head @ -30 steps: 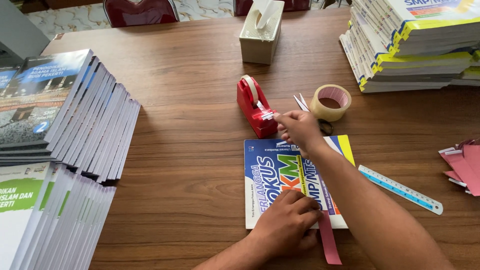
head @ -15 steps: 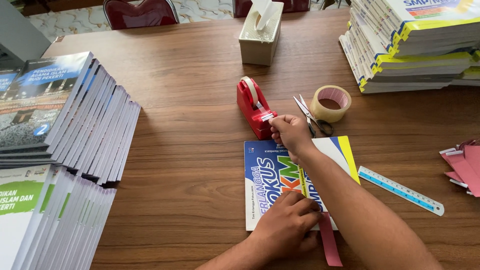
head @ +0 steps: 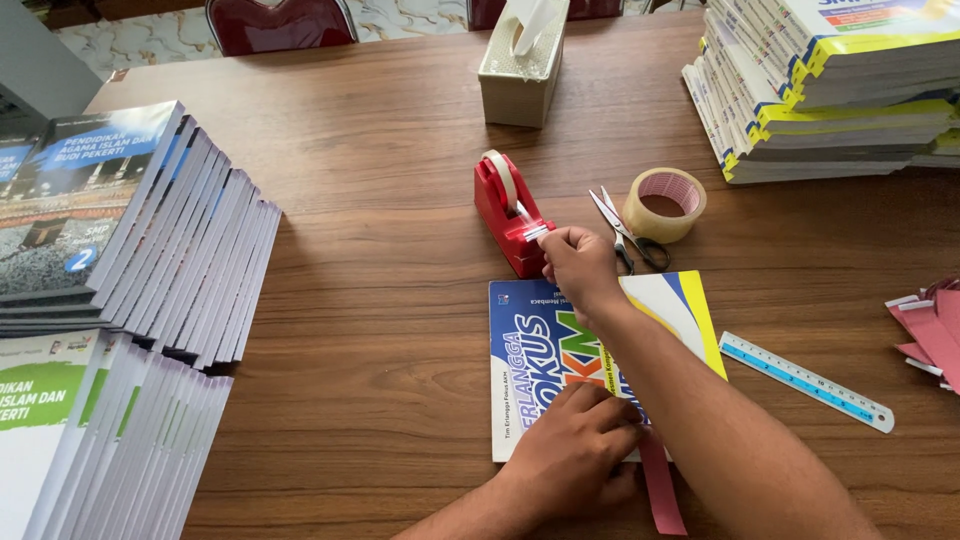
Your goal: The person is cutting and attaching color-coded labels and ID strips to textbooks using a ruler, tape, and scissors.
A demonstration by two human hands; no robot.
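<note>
Tape end is pinched by right hand at red dispenser, mid-tabletop. Left hand lies flat, gripping nothing, on the book. Tape should be drawn straight, then torn against the cutter.

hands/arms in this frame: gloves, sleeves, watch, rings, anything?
Both bare: left hand and right hand have no gloves, no rings visible. Both forearms are uncovered as far as the frame shows, with no sleeve, watch or band in view.
</note>
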